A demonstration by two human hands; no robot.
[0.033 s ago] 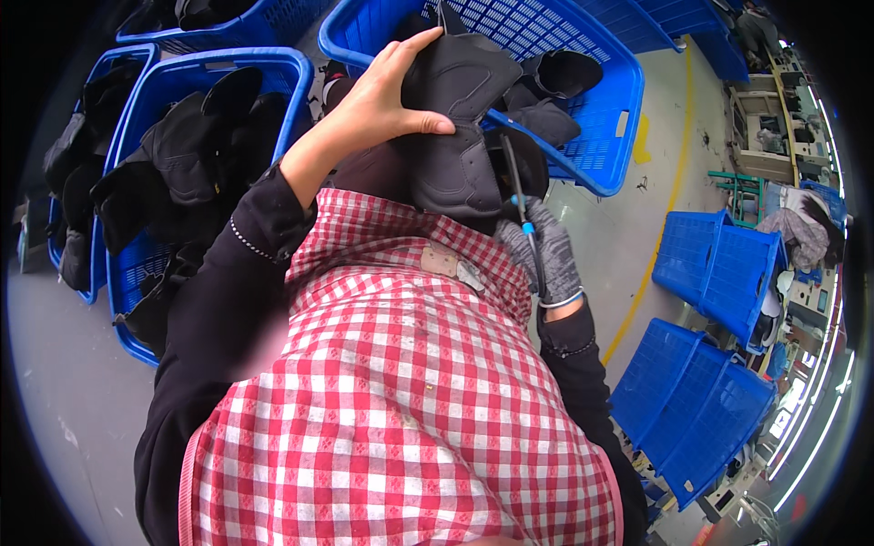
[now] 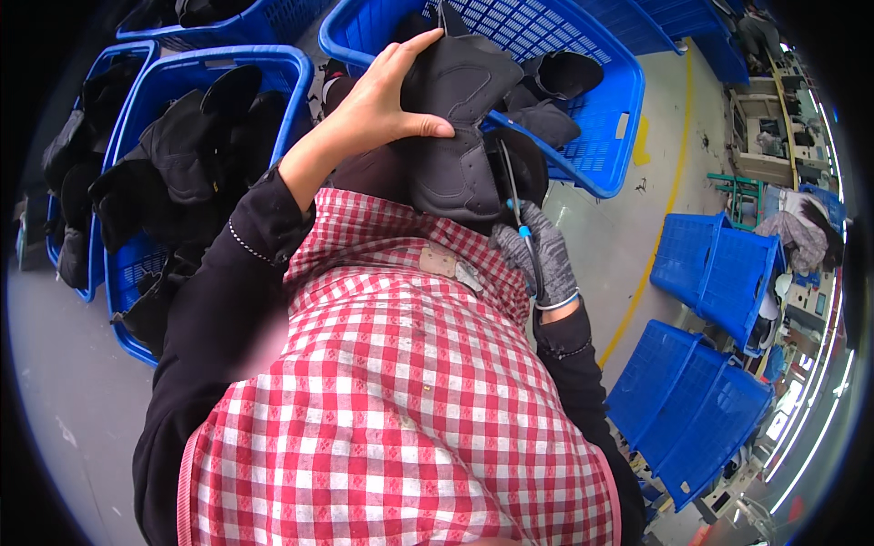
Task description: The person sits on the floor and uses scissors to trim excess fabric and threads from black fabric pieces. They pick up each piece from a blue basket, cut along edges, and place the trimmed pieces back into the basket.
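Note:
My bare left hand (image 2: 391, 102) grips a black padded, stitched piece (image 2: 451, 168) by its left side. The thumb lies across its front and the index finger reaches its top edge. This piece has curved seams and a narrow middle; it stands above my lap. Beside its lower right edge, my right hand (image 2: 539, 250) in a grey knitted glove is closed round a pair of scissors (image 2: 508, 173) with blue on the handles. Their slim metal blades point up and away along the piece, in front of another dark rounded part (image 2: 530, 168). Whether the blades touch the piece, I cannot tell.
A blue plastic basket (image 2: 628, 82) with more black pieces stands just ahead. More blue baskets (image 2: 296, 68) filled with similar pieces sit at the left. On the right, blue crates (image 2: 696, 259) stand near a cluttered workbench, past a yellow floor line (image 2: 669, 209).
The scissors' blades now show slightly parted, and my right hand has shifted a little. My left hand and the padded piece hold nearly the same place.

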